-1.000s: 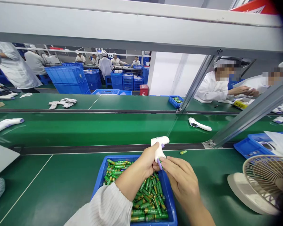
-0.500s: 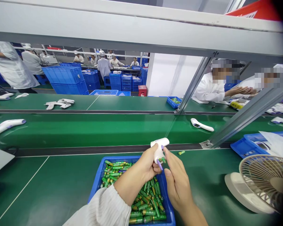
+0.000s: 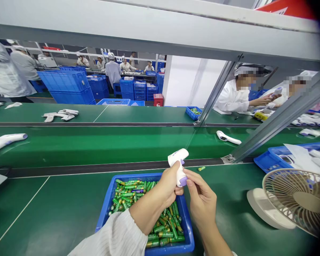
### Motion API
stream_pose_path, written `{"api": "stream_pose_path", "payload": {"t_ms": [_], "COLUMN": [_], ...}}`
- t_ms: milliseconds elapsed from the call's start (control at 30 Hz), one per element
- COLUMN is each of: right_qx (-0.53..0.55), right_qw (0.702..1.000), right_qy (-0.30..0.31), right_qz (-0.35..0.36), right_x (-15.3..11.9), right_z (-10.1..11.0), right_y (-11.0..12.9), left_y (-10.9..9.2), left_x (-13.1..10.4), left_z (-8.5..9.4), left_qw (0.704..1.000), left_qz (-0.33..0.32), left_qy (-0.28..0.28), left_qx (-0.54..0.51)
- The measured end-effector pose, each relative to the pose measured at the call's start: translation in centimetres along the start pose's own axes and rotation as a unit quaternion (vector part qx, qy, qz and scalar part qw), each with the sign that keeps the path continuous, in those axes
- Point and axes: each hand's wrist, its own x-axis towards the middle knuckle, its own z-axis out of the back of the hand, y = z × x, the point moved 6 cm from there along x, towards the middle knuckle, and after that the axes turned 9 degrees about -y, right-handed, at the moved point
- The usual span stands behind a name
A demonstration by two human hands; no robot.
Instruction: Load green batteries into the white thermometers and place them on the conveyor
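Note:
My left hand [image 3: 166,186] is wrapped round the handle of a white infrared thermometer [image 3: 178,156] with purple trim, its head pointing up and away. With thumb and fingers pinched together, my right hand [image 3: 202,197] grips the lower end of that handle, at the purple battery cover [image 3: 183,182]. The cover lies against the handle, and no batteries show inside. Below both hands sits a blue bin [image 3: 190,227] full of green-and-gold batteries [image 3: 128,193]; my left forearm hides part of them.
A beige fan [image 3: 272,209] stands at right, before a blue tray [image 3: 266,160] of white parts. Thermometers [image 3: 228,138] lie along the green conveyor [image 3: 122,142]. A loose battery [image 3: 201,168] lies near its edge. A metal post [image 3: 272,128] slants at right. Co-workers [image 3: 233,92] sit across.
The purple cover, swung out with green batteries showing half a second ago, now lies against the handle. My right fingers have closed from a straight pose into a pinch on it. The view shifted slightly.

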Motion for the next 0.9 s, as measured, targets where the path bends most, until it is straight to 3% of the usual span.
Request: {"api": "stream_pose_path", "payload": {"t_ms": [467, 667, 767, 900], "right_qx": [0.096, 0.007, -0.053, -0.085], "right_qw": [0.994, 0.998, 0.996, 0.991], "right_qy": [-0.01, 0.022, 0.038, 0.103], "right_qz": [-0.06, -0.06, -0.058, -0.021], "right_x": [-0.3, -0.8, -1.1, -1.3], "right_z": [-0.7, -1.3, -1.4, -2.1], "right_y": [-0.9, -0.7, -0.3, 0.6], "left_y": [-0.5, -2.2, -5.3, -8.9], "left_x": [-0.1, 0.6, 2.1, 4.7], "left_z": [0.2, 0.8, 2.9, 8.5], "left_qw": [0.996, 0.993, 0.984, 0.964], "left_qz": [-0.078, -0.092, -0.134, -0.167], "left_qy": [-0.04, -0.059, -0.095, -0.194], "left_qx": [-0.004, 0.04, 0.06, 0.065]}}
